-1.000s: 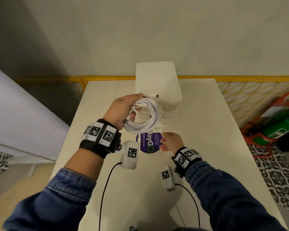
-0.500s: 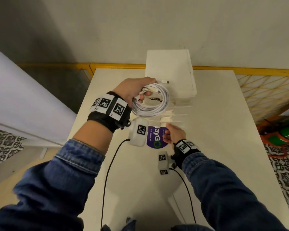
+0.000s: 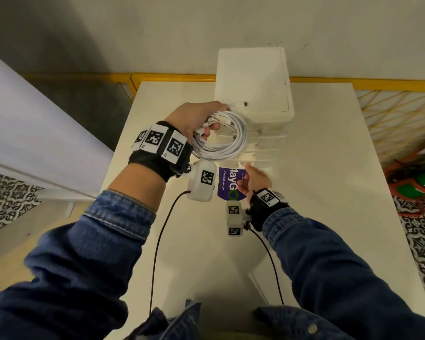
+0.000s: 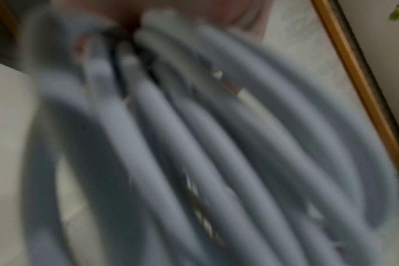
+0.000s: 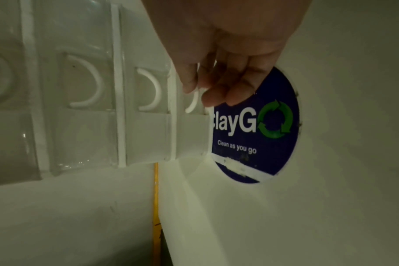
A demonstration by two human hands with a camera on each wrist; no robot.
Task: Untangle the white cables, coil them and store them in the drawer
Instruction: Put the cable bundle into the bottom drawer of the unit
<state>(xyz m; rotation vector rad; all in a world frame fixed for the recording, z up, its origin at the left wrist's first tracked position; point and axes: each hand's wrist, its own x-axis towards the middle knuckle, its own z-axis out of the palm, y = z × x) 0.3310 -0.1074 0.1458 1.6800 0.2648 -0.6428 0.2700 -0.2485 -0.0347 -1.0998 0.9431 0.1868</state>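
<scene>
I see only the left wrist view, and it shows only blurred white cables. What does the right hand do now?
Observer: In the right wrist view, the right hand pinches the white handle of the lowest drawer.
Operator: Where is the coil relative to the drawers?
Observer: In the head view, the left hand holds the white cables coiled, in front of the drawer unit.
Operator: Any loose end?
Observer: One connector sticks out over the unit's top.

white cables (image 4: pixel 216 144) blurred at left wrist, right hand (image 5: pixel 228 54) hiding drawer handle (image 5: pixel 192 104)
</scene>
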